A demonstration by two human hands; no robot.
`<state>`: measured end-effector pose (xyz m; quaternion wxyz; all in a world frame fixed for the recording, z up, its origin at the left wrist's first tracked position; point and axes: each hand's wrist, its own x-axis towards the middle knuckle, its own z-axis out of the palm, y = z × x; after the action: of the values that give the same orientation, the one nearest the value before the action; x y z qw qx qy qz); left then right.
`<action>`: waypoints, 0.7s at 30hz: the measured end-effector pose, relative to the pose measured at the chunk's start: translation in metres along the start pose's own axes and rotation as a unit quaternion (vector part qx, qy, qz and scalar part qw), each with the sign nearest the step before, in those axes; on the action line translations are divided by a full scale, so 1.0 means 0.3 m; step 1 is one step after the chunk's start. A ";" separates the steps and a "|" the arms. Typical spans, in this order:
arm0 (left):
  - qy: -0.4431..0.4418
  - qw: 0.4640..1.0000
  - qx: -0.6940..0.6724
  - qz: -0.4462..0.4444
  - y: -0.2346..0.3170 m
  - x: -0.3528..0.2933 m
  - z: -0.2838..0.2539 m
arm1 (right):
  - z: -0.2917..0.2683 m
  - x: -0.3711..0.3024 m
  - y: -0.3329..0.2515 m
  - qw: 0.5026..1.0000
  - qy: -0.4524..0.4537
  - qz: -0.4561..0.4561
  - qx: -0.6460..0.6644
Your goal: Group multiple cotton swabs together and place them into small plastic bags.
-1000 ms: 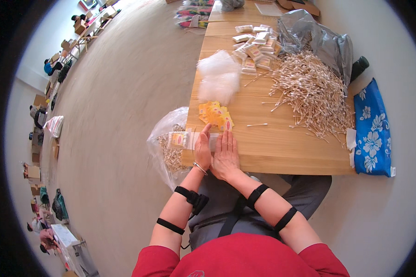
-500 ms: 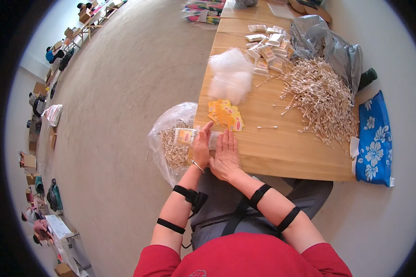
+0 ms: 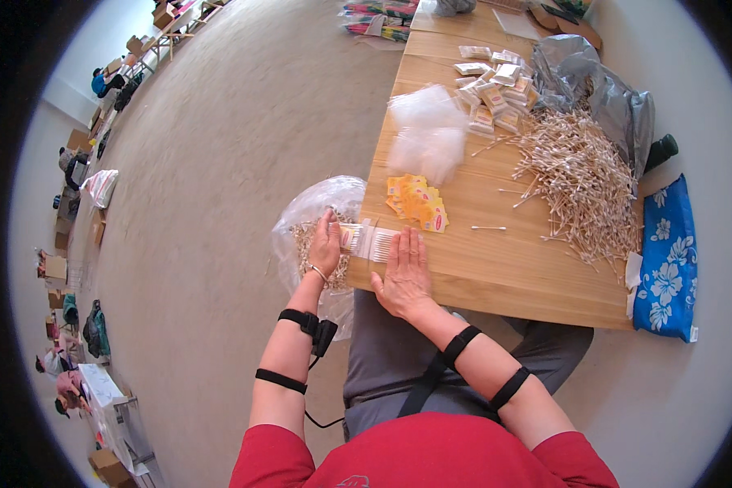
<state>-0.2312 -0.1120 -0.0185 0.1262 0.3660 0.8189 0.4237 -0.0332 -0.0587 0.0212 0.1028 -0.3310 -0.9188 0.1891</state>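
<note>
Two bare hands at the corner of a smooth, wood-grained table (image 3: 529, 285), and here's the right hand (image 3: 407, 275), palm down on the top, fingers straight and side by side, thumb angled out. Its fingertips meet the edge of a flat clear packet (image 3: 382, 245), cotton swabs lined up neatly inside. Left of that, a second packet (image 3: 350, 236), with a bit of yellow showing, sits at the table's left edge, right against the left hand (image 3: 325, 244). Those fingers run straight and together, hand turned on its side; whether it pinches the packet, I can't tell.

Below that edge, one thin, crinkly see-through bag (image 3: 321, 190), loaded with loose swabs. Just above the packets, a fan of glossy yellow cards (image 3: 417, 201), several overlapping, too layered to count. Beyond them, two slippery heaps of clear sleeves (image 3: 427, 154), then well over a dozen plump little filled packs (image 3: 492, 99) in a jumble. On the right, a huge, bristly mound of swabs (image 3: 577, 187) spills beside one wrinkled grey plastic bag (image 3: 595, 91). One single swab (image 3: 489, 228) lies apart on bare wood. At the right end, one soft blue bag (image 3: 665, 264) with white flowers.
</note>
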 end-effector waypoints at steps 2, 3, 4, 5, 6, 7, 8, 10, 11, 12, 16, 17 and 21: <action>-0.069 0.985 -0.134 -0.079 -0.028 0.007 0.012 | 0.005 0.013 -0.014 1.000 0.001 -0.003 -0.001; -0.069 0.978 -0.171 -0.095 -0.048 0.007 0.020 | 0.006 0.019 -0.027 1.000 0.004 -0.005 0.000; -0.068 0.969 -0.208 -0.111 -0.070 0.006 0.022 | 0.006 0.025 -0.042 1.000 0.006 -0.008 0.001; -0.070 0.968 -0.212 -0.111 -0.060 0.009 0.032 | 0.012 0.031 -0.036 1.000 0.005 -0.006 -0.003; -0.091 0.946 -0.272 -0.151 -0.051 0.012 0.041 | 0.018 0.038 -0.032 1.000 0.001 -0.003 0.001; -0.112 0.918 -0.330 -0.189 -0.041 0.014 0.048 | 0.025 0.044 -0.028 1.000 -0.002 -0.001 0.005; -0.109 0.918 -0.330 -0.191 -0.050 0.013 0.046 | 0.025 0.051 -0.042 1.000 -0.004 -0.004 0.005; -0.090 0.917 -0.345 -0.181 -0.067 0.010 0.040 | 0.025 0.063 -0.072 1.000 -0.030 -0.003 0.001; -0.089 0.916 -0.346 -0.181 -0.061 0.010 0.040 | 0.028 0.067 -0.078 0.999 -0.031 -0.004 0.000; -0.073 0.933 -0.314 -0.160 -0.055 0.008 0.038 | 0.031 0.070 -0.084 1.000 -0.027 -0.003 0.005; -0.005 0.980 -0.186 -0.064 -0.023 0.001 0.022 | 0.045 0.080 -0.110 1.000 -0.016 -0.005 0.008; -0.004 0.980 -0.188 -0.064 0.000 0.000 0.019 | 0.049 0.082 -0.109 1.000 -0.016 -0.006 0.006; 0.021 0.995 -0.081 -0.044 0.063 -0.002 0.013 | 0.063 0.090 -0.113 1.000 0.000 -0.009 0.014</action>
<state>-0.2194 -0.1029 -0.0061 0.1570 0.3091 0.7995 0.4904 -0.0790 -0.0706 0.0200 0.1090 -0.3209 -0.9190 0.2015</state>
